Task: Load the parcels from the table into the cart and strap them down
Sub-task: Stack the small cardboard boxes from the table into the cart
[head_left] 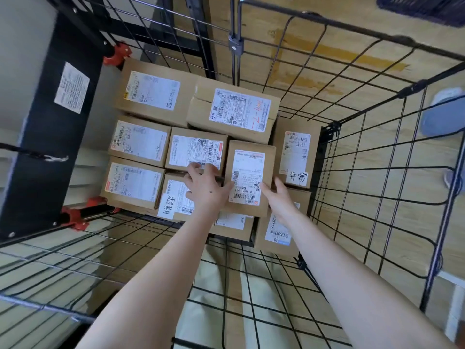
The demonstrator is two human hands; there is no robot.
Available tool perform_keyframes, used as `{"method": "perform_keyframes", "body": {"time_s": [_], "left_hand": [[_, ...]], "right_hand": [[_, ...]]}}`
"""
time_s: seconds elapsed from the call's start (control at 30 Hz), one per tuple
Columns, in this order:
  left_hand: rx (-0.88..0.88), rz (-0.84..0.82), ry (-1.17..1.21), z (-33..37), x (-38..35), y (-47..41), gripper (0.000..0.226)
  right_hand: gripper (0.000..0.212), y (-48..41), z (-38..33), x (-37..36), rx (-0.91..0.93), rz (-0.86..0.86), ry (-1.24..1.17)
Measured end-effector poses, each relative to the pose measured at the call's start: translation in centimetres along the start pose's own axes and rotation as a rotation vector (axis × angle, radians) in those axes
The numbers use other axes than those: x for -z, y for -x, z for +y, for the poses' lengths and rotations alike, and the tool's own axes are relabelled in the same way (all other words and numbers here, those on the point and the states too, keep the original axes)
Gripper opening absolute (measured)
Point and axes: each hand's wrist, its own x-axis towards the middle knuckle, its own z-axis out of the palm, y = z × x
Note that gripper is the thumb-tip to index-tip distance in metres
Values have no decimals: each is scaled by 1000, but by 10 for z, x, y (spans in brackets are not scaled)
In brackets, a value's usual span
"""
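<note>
Cart (412,87) first: wire cage seen straight down, floor tiled with parcels, 3 in the left column and more across the middle and right. Big parcel (234,109) at the far side rides on a 2nd layer. Small parcel (249,177), the one in hand, sits up there too, just in front of it, overlapping at least 2 boxes below. Looks like the placing step, with loading well along and no strap in view. Left hand (203,187) is open and wide: fingers spread, tips on neighbour parcel (196,149), thumb side against the small parcel's left edge. Right hand (279,197) grips the right edge, thumb on the top face, fingers down the side; how far under they reach I can't tell. My take: square it against the big parcel so the 2nd layer has no gap, keep the label up like the rest, and check it bears evenly on 2 boxes, not rocking on 1 seam. Draw the right fingers out last, since hand-marked parcel (297,152) sits close on that side and could trap them. A flat top layer should strap easier.
</note>
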Motion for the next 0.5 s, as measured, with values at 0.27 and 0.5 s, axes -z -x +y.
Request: {"method": "perform_keyframes", "body": {"time_s": [0.27,0.5], "left_hand": [[33,3,-32,3,-2,-2,39],[49,0,-60,7,2,6,39]], "right_hand": [[57,0,3,-2,34,96,41],[65,9,-1,-5,64,172,125]]}}
